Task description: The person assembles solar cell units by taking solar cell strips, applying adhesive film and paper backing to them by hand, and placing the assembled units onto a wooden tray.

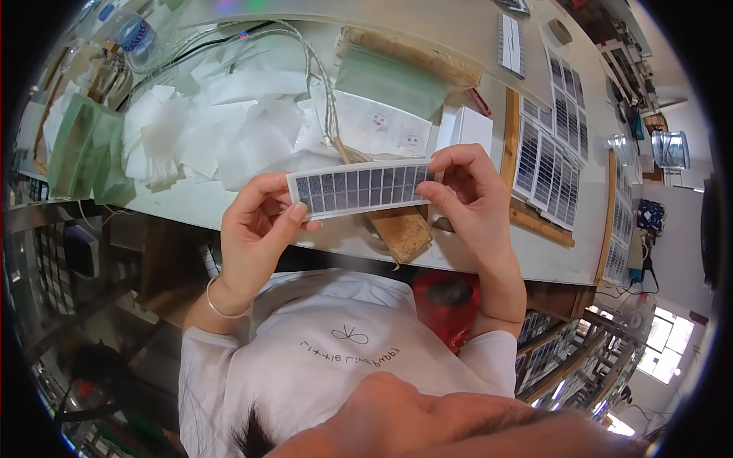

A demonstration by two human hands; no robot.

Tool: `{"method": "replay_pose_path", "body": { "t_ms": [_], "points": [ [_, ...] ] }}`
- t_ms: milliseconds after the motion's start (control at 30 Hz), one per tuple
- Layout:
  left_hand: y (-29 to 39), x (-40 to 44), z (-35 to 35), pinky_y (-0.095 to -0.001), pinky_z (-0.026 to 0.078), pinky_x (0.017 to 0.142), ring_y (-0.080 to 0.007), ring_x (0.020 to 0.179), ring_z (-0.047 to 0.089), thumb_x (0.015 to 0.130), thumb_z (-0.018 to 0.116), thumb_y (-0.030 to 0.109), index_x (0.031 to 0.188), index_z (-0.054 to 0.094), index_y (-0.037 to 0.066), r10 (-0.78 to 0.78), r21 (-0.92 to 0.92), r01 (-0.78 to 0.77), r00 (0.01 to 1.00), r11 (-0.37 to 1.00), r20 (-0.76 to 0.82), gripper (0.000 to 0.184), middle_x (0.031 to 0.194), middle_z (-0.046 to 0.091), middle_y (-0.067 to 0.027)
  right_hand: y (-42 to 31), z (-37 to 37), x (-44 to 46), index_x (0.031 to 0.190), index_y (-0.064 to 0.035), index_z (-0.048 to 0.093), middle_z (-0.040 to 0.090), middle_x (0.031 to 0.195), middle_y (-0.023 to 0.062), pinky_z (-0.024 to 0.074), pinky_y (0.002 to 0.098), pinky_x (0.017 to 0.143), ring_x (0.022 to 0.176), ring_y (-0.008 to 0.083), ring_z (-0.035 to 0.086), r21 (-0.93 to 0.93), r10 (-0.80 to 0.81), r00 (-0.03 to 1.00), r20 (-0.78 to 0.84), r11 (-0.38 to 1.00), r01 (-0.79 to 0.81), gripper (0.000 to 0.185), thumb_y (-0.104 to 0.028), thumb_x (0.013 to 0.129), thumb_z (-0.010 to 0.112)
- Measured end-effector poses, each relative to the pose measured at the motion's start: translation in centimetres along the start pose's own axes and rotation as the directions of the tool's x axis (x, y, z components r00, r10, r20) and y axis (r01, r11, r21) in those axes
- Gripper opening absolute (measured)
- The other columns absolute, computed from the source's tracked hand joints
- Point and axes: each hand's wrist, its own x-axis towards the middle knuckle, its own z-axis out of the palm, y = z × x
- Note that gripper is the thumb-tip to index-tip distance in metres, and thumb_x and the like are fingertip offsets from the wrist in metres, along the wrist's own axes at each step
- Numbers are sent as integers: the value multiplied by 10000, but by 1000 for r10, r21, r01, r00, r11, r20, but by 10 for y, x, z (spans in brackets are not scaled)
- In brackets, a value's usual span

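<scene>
A narrow panel (pixel 359 189) with a white border and two rows of dark cells is held up over the table's near edge, its right end a little higher. My left hand (pixel 256 217) pinches its left end, thumb on the cell side. At the right end, my right hand (pixel 467 197) grips the corner between thumb and fingers. Just below the panel lies a brown block (pixel 405 233), partly hidden by it. Behind the panel, thin white sheets (pixel 256 137) are spread in a loose pile on the table.
Larger panels (pixel 546 164) lie at the right beside a wooden strip (pixel 510 130). A white box (pixel 467 130), green sheets (pixel 389 80) and a roll (pixel 412 53) are at the back. Cables (pixel 324 84) cross the table. Green material (pixel 88 149) and a bottle (pixel 134 34) are left.
</scene>
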Motion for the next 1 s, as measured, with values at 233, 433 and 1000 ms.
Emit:
{"method": "replay_pose_path", "body": {
  "t_ms": [233,433,1000],
  "points": [
    [1,0,-2,-305,623,841,-134,970,662,1010,586,-25,1282,575,-48,32,12,-33,999,999,32,273,1076,677,-89,-2,3,0,1110,-27,594,581,1037,7,487,208,797,903,60,569,-39,-41,999,-21,998,40,318,84,868,768],
    [1,-3,-3,-289,627,828,-126,982,660,1026,569,3,1262,585,-28,1,114,3,999,994,-35,239,1085,662,-64,0,2,0,1080,-12,566,621,960,36,547,261,788,851,108,622,-57,-32,998,-45,998,29,303,5,871,784],
    [-15,-5,16,-240,577,680,-106,846,646,1039,510,-4,1314,487,9,-228,44,224,950,974,215,276,1006,567,-55,-15,-28,-46,1012,-57,679,550,1105,87,519,303,791,893,177,594,-472,150,986,77,876,-97,168,4,872,750]
  ]
}}
